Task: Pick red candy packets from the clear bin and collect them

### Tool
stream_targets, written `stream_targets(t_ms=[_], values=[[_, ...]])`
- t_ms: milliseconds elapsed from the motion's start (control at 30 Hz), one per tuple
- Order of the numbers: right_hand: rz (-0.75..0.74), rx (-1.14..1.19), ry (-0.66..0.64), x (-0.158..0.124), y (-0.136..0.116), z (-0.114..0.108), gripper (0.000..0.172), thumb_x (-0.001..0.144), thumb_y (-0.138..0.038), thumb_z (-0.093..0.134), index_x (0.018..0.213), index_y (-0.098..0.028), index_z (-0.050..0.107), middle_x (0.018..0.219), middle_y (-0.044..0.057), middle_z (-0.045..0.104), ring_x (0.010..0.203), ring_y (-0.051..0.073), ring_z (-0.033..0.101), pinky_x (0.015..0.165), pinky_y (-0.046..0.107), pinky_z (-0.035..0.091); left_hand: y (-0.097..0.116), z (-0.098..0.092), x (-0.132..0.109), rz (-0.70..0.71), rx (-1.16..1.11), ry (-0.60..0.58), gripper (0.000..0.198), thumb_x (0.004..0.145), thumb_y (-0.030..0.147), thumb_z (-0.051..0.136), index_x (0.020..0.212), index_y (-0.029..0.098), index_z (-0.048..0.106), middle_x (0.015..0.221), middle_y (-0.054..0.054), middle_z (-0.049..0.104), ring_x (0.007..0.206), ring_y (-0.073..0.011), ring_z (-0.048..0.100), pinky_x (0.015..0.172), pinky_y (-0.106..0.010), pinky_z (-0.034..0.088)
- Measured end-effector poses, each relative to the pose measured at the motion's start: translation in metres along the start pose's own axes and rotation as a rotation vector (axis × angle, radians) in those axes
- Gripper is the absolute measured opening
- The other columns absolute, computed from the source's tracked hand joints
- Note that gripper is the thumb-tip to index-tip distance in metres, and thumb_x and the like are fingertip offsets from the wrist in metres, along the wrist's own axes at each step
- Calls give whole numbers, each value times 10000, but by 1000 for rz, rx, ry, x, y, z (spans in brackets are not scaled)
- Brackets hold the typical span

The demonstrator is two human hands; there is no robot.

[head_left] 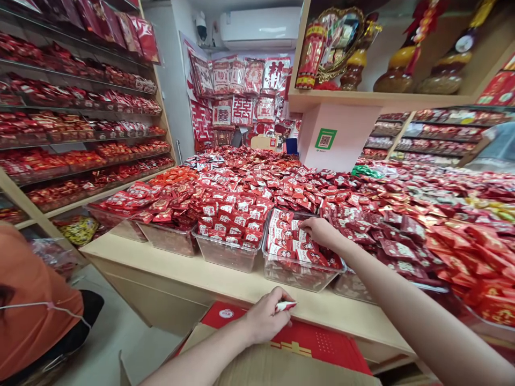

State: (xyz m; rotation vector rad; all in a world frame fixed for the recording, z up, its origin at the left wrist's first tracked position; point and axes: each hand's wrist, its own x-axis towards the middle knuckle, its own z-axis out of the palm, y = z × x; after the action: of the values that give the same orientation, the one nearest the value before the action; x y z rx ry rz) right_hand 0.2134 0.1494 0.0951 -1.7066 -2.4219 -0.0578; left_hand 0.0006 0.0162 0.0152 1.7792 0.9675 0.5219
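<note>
So, left hand (266, 317), gripped packet (285, 306) (red-and-white)

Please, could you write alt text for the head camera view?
A person's right hand reaches into a clear bin of red-and-white packets, while the left hand holds a small packet near a red box. More red packets crowd the counter.
</note>
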Motion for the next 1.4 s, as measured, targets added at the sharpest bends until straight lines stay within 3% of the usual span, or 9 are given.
stream_targets(t_ms=[167, 300, 433, 533, 633, 733, 1000, 1233, 1400], values=[[8, 60, 123, -21, -8, -17, 238, 777, -180, 421, 859, -149, 643, 890, 81, 638, 822, 166, 560, 728, 222, 382, 1, 0, 4, 91, -69, 69, 210, 705, 263, 525, 893, 175, 555, 847, -17, 568, 740, -125, 531, 680, -229, 398], [-48, 302, 180, -70, -48, -25, 220, 784, -245, 432, 840, -180, 635, 808, 57, 643, 742, 162, 572, 686, 245, 417, 2, 1, 8, 40, -466, 81, 323, 715, 352, 543, 958, 159, 454, 727, -1, 572, 589, -113, 554, 606, -252, 432], [-56, 582, 115, -121, -87, -2, 268, 741, -350, 509, 949, -201, 590, 835, 56, 622, 727, 165, 555, 645, 261, 430, 3, 0, 9, 94, -689, 61, 319, 759, 402, 489, 939, 149, 415, 743, -26, 592, 574, -115, 577, 599, -274, 461], [99, 822, 158, -138, -97, 25, 213, 742, -367, 504, 811, -180, 580, 688, 38, 579, 615, 143, 515, 561, 251, 412, 2, 1, 8, 71, -712, 45, 301, 778, 411, 461, 913, 146, 419, 672, -23, 600, 567, -128, 595, 558, -241, 448], [281, 1192, 162, -141, -95, 46, 253, 711, -418, 532, 656, -172, 507, 554, -10, 505, 512, 108, 455, 486, 227, 379, 1, 3, 8, 33, -739, 40, 322, 784, 442, 432, 895, 140, 445, 637, -24, 602, 543, -133, 595, 534, -230, 434], [346, 1403, 168, -141, -93, 57, 273, 670, -427, 580, 638, -169, 494, 550, -22, 505, 520, 99, 452, 506, 226, 380, 0, 4, 9, 0, -733, 42, 368, 788, 473, 398, 899, 133, 485, 626, -24, 601, 530, -133, 584, 529, -235, 428], [337, 1453, 83, -139, -90, 76, 262, 665, -411, 593, 671, -156, 534, 577, -18, 512, 526, 89, 432, 491, 210, 350, -10, -5, 14, 76, -404, 209, 329, 728, 403, 528, 889, 123, 592, 677, -18, 583, 640, -119, 525, 622, -237, 425], [342, 1473, 160, -138, -85, 77, 263, 689, -402, 576, 637, -159, 490, 530, -35, 467, 493, 78, 396, 464, 206, 319, -2, -4, 13, 28, -611, 84, 303, 673, 326, 614, 882, 111, 564, 778, -44, 603, 596, -96, 526, 594, -238, 442], [323, 1562, 114, -138, -91, 72, 262, 648, -392, 621, 724, -176, 493, 643, -2, 547, 580, 117, 503, 522, 235, 409, -1, -4, 12, 19, -655, 136, 283, 674, 306, 620, 858, 103, 551, 764, -52, 618, 589, -94, 539, 589, -234, 451]])
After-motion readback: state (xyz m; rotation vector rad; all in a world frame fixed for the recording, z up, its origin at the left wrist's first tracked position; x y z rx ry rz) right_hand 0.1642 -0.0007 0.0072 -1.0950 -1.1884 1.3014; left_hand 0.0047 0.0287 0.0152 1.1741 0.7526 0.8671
